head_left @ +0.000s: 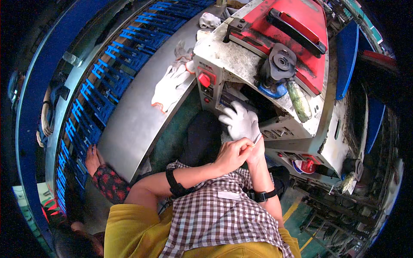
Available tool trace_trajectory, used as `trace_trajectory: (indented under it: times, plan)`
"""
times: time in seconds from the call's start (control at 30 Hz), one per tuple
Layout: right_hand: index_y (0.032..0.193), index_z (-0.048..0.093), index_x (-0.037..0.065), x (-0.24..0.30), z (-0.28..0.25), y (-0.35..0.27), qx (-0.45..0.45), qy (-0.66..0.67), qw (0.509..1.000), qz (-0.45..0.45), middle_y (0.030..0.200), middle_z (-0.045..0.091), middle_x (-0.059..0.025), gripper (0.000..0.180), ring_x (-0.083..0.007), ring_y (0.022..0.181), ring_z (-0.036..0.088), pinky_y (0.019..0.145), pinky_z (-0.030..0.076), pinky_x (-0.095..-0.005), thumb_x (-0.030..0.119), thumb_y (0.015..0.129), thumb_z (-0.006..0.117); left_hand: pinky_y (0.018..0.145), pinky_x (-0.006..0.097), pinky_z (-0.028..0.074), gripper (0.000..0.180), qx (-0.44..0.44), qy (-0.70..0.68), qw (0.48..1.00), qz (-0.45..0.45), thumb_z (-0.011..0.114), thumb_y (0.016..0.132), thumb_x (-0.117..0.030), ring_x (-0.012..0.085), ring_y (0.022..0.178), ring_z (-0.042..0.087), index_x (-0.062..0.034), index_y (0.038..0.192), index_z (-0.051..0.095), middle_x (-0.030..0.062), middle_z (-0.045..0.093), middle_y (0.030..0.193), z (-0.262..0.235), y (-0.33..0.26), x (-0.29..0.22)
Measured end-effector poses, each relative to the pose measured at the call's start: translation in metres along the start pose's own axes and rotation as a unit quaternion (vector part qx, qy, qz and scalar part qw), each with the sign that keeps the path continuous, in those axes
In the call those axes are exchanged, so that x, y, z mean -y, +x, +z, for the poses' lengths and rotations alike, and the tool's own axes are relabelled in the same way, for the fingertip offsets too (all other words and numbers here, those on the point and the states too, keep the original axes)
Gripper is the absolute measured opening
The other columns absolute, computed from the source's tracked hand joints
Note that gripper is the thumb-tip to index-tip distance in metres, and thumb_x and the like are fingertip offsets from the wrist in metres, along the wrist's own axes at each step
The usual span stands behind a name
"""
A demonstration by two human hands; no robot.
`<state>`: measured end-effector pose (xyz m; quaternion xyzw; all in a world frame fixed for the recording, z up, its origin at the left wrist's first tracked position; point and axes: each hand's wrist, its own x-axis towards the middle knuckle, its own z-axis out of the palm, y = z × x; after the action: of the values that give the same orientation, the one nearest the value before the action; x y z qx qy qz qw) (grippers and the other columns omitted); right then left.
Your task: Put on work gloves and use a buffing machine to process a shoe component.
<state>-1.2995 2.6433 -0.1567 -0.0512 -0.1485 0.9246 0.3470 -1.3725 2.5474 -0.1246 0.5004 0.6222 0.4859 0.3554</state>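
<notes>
A white knit work glove (241, 121) covers most of my right hand (247, 129), and its fingers are spread in front of the machine's opening. My left hand (234, 155) is closed in a pinch on the glove's cuff at my right wrist. Bare skin shows between the cuff and the dark band on my right forearm. To the left, more white gloves (171, 87) with orange-edged cuffs lie loosely on a grey metal table (129, 124).
A white machine with a red cover (254, 21), black handle (297, 32) and red switch (204, 79) stands ahead. A grimy wrapped roll (299, 101) rests on it. Blue slotted racks (94, 86) line the table's left. Another person's hand (91, 160) touches the table edge.
</notes>
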Motion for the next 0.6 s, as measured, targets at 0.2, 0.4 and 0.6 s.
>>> trace_trajectory:
  times: [0.2,0.4,0.6]
  plan:
    - [0.149,0.050,0.002,0.001,-0.038,-0.004,0.041,0.139,0.988,-0.057,0.156,0.051,-0.0139,0.044,-0.0260,0.137,0.054,0.116,0.043,-0.0390,0.017,0.107,0.048,0.058,0.026,0.044,0.017,-0.006,-0.087,0.994,-0.063,0.070,0.097,-0.009,0.0032,0.066,0.053,0.0041,0.108,0.070,0.0004,0.065,0.073,0.007,0.001,0.013]
    - [0.147,0.050,0.014,-0.010,-0.033,0.003,-0.180,0.300,0.936,-0.028,0.145,0.052,-0.0071,0.043,-0.0303,0.126,0.053,0.110,0.043,-0.0469,0.020,0.105,0.051,0.070,0.023,0.052,0.020,-0.038,-0.154,0.986,-0.049,0.069,0.099,-0.007,0.0041,0.081,0.063,0.0042,0.115,0.073,0.0031,0.076,0.089,0.017,0.001,0.009]
    - [0.169,0.013,0.020,-0.028,-0.052,0.027,-0.297,-0.237,0.918,-0.112,0.165,0.031,-0.0088,0.095,-0.0200,0.114,0.051,0.098,0.045,-0.0324,0.007,0.084,0.054,0.074,0.028,0.056,0.014,0.019,-0.061,0.997,0.038,0.070,0.096,-0.007,0.0096,0.083,0.071,-0.0006,0.107,0.077,0.0114,0.078,0.093,0.012,-0.005,0.000]
